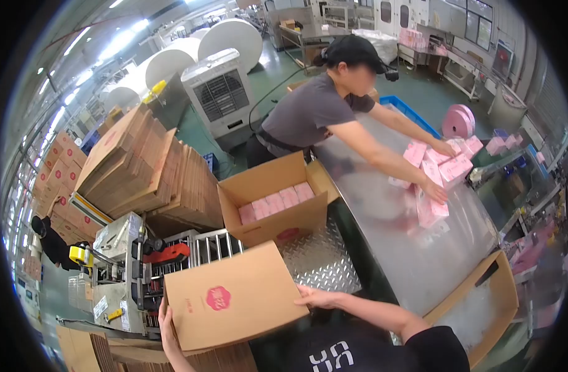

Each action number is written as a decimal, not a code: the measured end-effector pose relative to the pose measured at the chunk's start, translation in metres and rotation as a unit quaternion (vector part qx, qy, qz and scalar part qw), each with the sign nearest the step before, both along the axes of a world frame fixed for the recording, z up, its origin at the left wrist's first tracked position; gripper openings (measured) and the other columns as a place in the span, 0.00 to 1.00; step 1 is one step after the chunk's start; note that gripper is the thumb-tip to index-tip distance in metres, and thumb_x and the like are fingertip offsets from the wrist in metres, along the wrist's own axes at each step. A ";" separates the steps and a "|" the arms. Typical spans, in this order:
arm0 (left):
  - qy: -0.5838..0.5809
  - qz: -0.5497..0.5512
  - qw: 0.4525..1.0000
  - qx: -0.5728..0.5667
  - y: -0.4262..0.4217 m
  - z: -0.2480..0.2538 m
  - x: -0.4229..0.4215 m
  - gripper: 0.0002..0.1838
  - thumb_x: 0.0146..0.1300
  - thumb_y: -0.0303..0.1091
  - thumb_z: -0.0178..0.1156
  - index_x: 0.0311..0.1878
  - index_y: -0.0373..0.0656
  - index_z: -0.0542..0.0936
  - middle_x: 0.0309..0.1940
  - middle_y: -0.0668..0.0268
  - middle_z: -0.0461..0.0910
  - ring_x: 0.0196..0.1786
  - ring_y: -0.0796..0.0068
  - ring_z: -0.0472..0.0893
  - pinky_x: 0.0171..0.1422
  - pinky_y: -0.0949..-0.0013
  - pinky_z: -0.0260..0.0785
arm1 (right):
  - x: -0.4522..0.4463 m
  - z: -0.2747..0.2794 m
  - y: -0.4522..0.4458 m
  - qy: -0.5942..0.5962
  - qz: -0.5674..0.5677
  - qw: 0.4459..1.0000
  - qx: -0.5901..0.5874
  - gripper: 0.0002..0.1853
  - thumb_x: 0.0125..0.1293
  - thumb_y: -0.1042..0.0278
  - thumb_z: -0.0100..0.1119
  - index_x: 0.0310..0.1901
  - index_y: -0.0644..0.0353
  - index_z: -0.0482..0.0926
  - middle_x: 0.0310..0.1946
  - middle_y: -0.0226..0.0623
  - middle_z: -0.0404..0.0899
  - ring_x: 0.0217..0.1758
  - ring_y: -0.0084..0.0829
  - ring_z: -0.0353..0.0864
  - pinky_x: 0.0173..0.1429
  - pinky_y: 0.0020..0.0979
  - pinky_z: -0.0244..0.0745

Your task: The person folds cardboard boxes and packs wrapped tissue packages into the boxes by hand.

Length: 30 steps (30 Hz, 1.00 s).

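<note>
Between my hands is a brown cardboard carton [234, 297], apparently folded flat, with a pink printed logo on its face. My left hand [166, 322] grips its left edge, thumb along the side and the other fingers mostly hidden. On the right edge, my right hand [318, 296] is closed with the thumb on top. Just beyond the carton stands an open cardboard box [259, 230] holding a row of pink packs [276, 203]. A metal plate with a raised tread pattern [321, 257] lies to the right of that box.
Across the metal table [395, 229], a co-worker [309, 111] reaches both hands onto pink packs [442, 167]. Stacked flat cartons [135, 167] rise at the left, beside a roller conveyor [213, 245] and machine. Another open box [482, 310] is at the lower right.
</note>
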<state>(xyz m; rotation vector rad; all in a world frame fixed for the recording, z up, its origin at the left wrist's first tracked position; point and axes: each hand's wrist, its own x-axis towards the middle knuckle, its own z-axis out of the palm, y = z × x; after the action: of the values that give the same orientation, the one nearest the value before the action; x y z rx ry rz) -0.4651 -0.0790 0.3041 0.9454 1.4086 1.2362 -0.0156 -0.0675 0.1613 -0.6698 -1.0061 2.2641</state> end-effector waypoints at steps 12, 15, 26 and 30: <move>0.041 -0.236 0.961 -0.134 0.009 -0.192 0.172 0.38 0.70 0.60 0.54 0.73 0.45 0.60 0.69 0.57 0.67 0.71 0.59 0.67 0.71 0.59 0.61 | -0.057 0.014 -0.019 -0.524 0.128 0.714 0.447 0.39 0.68 0.38 0.51 0.68 0.64 0.63 0.66 0.52 0.68 0.70 0.48 0.68 0.71 0.58 0.56; 0.444 -0.123 0.879 -0.123 0.011 -0.191 0.189 0.28 0.65 0.34 0.59 0.67 0.43 0.66 0.50 0.42 0.81 0.55 0.40 0.80 0.58 0.51 0.73 | 0.006 0.020 -0.012 -0.551 0.072 0.654 0.513 0.26 0.65 0.45 0.55 0.54 0.58 0.77 0.63 0.40 0.73 0.75 0.47 0.60 0.72 0.74 0.36; 0.230 -0.154 0.937 -0.213 -0.005 -0.207 -0.001 0.20 0.66 0.24 0.55 0.61 0.40 0.75 0.52 0.60 0.83 0.54 0.63 0.81 0.58 0.64 0.72 | 0.177 -0.097 -0.049 -0.706 0.150 0.512 0.466 0.41 0.68 0.57 0.54 0.78 0.54 0.46 0.81 0.33 0.40 0.84 0.35 0.37 0.79 0.58 0.43; 0.212 -0.185 0.904 -0.322 0.022 -0.178 0.058 0.21 0.66 0.37 0.57 0.61 0.42 0.74 0.46 0.60 0.82 0.44 0.67 0.82 0.44 0.59 0.76 | 0.181 -0.162 -0.032 -0.709 0.075 0.658 0.242 0.45 0.66 0.57 0.53 0.77 0.65 0.40 0.80 0.51 0.34 0.83 0.51 0.32 0.83 0.45 0.39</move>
<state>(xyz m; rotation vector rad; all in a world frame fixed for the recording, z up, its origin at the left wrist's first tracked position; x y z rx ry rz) -0.4068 -0.0569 0.1263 0.9683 1.7155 0.2372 0.1653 -0.0998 -0.0009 -2.2161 -2.2296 1.0273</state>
